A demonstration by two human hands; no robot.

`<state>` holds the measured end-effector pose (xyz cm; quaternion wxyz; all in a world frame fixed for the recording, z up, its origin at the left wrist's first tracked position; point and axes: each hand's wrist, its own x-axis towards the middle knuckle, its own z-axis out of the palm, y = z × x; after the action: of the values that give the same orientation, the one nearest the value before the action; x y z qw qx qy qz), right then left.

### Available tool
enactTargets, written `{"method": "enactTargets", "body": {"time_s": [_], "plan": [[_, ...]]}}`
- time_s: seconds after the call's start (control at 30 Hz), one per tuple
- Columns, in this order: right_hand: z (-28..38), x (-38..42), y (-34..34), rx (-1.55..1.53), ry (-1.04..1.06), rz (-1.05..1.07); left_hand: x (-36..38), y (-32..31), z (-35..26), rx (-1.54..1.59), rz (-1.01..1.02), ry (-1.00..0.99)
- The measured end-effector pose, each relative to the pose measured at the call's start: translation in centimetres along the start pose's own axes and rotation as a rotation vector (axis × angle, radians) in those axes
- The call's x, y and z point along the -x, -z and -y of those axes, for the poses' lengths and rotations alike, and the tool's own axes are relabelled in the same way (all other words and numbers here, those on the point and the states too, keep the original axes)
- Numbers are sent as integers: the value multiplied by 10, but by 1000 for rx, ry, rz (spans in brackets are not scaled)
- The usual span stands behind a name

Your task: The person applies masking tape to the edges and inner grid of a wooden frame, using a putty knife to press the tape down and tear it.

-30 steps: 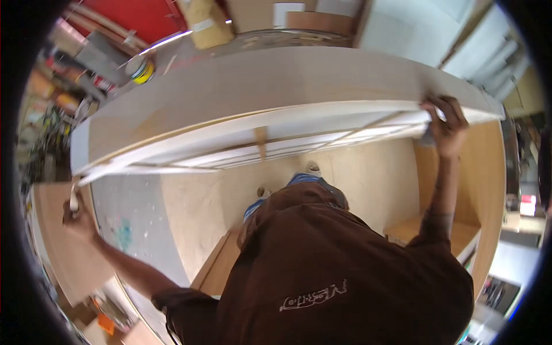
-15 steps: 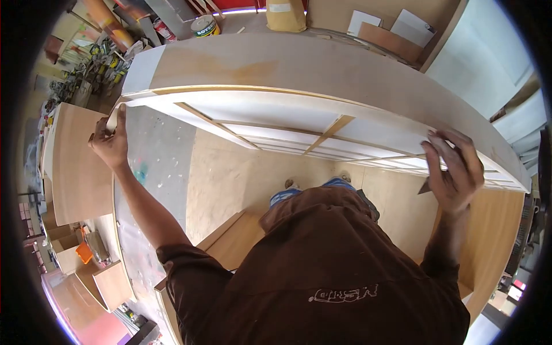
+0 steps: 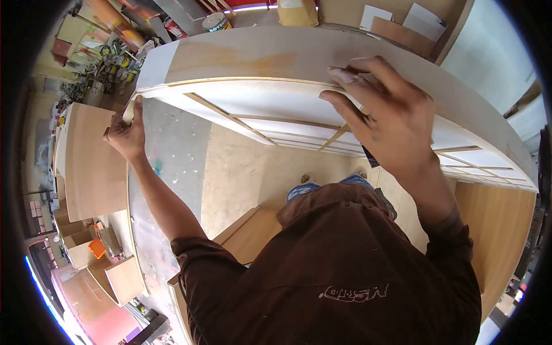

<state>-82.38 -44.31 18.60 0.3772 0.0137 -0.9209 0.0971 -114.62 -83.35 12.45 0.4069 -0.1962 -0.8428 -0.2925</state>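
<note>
A long curved panel (image 3: pixel 230 57) spans the view in front of me, with a white framed underside (image 3: pixel 287 118) and wooden cross-strips. At its left end, my left hand (image 3: pixel 127 129) is closed, thumb against fingers, on a thin pale strip (image 3: pixel 131 110) by the panel's corner. My right hand (image 3: pixel 385 109) is over the panel's middle, near its front edge, thumb and forefinger apart and curved. A dark flat piece (image 3: pixel 371 158) with a pointed end sticks out below its palm, its grip hidden behind the hand.
A wooden board (image 3: pixel 95 161) stands at the left, near a grey paint-spotted surface (image 3: pixel 172 144). Behind the panel are a paint can (image 3: pixel 217 23) and a brown paper bag (image 3: pixel 297 12). A wooden panel (image 3: pixel 494 230) rises at the right. Small wooden boxes (image 3: pixel 80 238) sit at lower left.
My right hand has moved left along the panel from its right part to its middle, carrying the dark piece. My left hand keeps its hold at the left corner; the view has shifted slightly.
</note>
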Motion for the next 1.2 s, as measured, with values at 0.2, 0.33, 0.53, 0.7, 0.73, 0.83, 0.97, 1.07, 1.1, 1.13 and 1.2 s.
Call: {"method": "enactTargets", "body": {"time_s": [0.2,0.33,0.53,0.7,0.73,0.83,0.97,1.07,1.1,1.13,1.2], "plan": [[2,-3,-16,84,36,47,0,-2,3,39,-35,-35],[0,-4,-18,80,40,42,-1,1,8,-44,-6,-33],[0,-6,-16,91,37,50,1,0,1,14,-24,-55],[0,-6,-17,76,42,44,1,6,2,-74,12,-22],[0,-6,-17,69,35,45,1,9,1,-64,6,-30],[-1,-6,-15,56,31,45,4,15,0,-31,-3,-4],[-2,-4,-14,37,27,48,8,29,4,-102,-12,-19],[0,-5,-11,23,20,55,13,37,-1,-142,-46,-63],[-1,-6,-11,27,20,52,16,38,0,-138,-48,-64],[-1,-6,-12,26,28,45,19,39,2,-85,-50,-54],[-3,-6,-12,27,31,38,17,37,6,-28,-48,-46]]}}
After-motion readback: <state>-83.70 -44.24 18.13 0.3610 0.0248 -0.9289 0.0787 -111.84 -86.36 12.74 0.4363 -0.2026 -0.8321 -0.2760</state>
